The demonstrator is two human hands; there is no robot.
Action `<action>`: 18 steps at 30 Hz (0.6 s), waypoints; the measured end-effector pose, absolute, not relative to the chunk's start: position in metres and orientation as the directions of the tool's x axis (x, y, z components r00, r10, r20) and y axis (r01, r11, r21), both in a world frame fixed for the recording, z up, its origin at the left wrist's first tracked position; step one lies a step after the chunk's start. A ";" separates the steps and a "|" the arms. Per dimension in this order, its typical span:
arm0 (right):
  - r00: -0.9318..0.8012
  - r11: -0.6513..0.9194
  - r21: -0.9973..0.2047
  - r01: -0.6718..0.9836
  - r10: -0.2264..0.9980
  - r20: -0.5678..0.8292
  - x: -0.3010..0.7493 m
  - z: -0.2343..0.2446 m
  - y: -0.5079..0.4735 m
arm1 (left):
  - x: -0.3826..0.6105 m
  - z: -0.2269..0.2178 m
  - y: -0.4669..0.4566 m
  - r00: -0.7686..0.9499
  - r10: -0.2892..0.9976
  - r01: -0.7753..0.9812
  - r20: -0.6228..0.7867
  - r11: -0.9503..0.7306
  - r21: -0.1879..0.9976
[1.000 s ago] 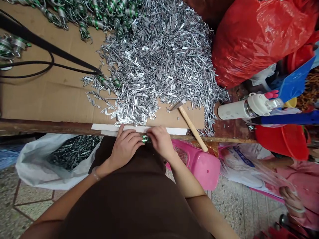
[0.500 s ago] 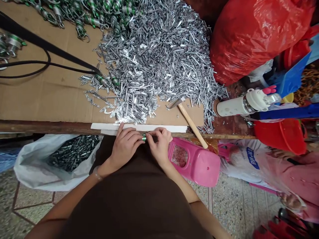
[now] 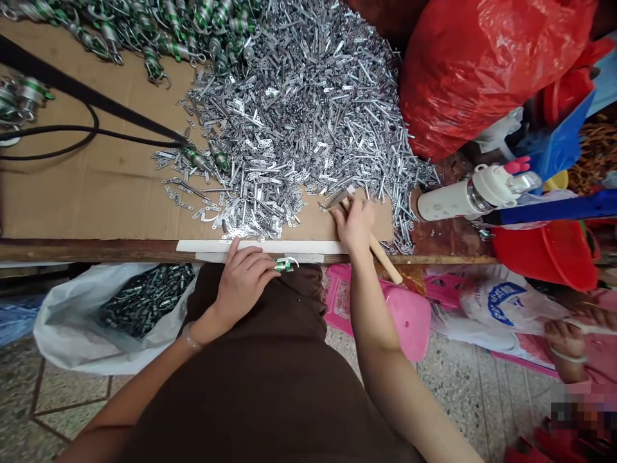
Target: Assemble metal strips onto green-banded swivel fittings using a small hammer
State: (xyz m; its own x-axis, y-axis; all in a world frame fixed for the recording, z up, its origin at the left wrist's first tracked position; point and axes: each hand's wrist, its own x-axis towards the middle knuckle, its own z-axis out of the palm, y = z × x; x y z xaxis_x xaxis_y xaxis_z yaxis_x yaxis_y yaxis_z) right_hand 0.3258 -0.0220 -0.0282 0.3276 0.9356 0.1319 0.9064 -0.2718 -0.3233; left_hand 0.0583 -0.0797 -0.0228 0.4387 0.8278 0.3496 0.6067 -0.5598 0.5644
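Observation:
My left hand (image 3: 243, 280) rests at the table's front edge, pinching a small green-and-silver metal clip (image 3: 284, 265) at its fingertips. My right hand (image 3: 354, 225) has come down on the wooden handle of a small hammer (image 3: 380, 253), close to its steel head (image 3: 340, 197). The fingers partly hide the handle. Beyond the hands lies a large heap of perforated silver metal strips (image 3: 299, 128), spread over a cardboard sheet (image 3: 96, 193). Finished green-and-silver clips (image 3: 173, 32) are piled at the far left. A white strip (image 3: 260, 247) runs along the front edge.
A black cable (image 3: 72, 132) crosses the cardboard. A white bag of dark metal parts (image 3: 144, 302) sits below the left edge. On the right are a red plastic bag (image 3: 482, 77), a white bottle (image 3: 453, 201), a red bucket (image 3: 544, 254), a pink stool (image 3: 409, 321) and a co-worker's hand (image 3: 563, 341).
My right hand has left the clip and moved right and forward onto the hammer handle. The hammer has shifted slightly under it. My left hand stays in place, holding the clip.

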 end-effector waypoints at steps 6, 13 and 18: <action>0.311 -0.245 -0.364 0.899 0.940 0.136 0.312 -0.007 -0.031 | 0.059 -0.025 -0.079 0.445 0.820 0.597 0.359 -0.571 0.563; -0.021 0.083 -0.498 0.863 0.991 0.129 0.246 0.040 -0.109 | 0.059 -0.025 -0.080 0.433 0.833 0.600 0.345 -0.552 0.579; -0.099 0.121 -0.417 0.901 0.992 0.074 0.232 0.028 -0.121 | 0.058 -0.025 -0.081 0.445 0.823 0.603 0.353 -0.567 0.562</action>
State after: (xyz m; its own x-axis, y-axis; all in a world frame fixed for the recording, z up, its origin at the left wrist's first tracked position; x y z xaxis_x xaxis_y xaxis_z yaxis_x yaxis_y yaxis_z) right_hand 0.2322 -0.1210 0.0276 -0.0987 0.9924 0.0738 0.9010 0.1206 -0.4166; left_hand 0.0582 -0.0807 -0.0254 0.4451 0.8230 0.3530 0.6025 -0.5669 0.5618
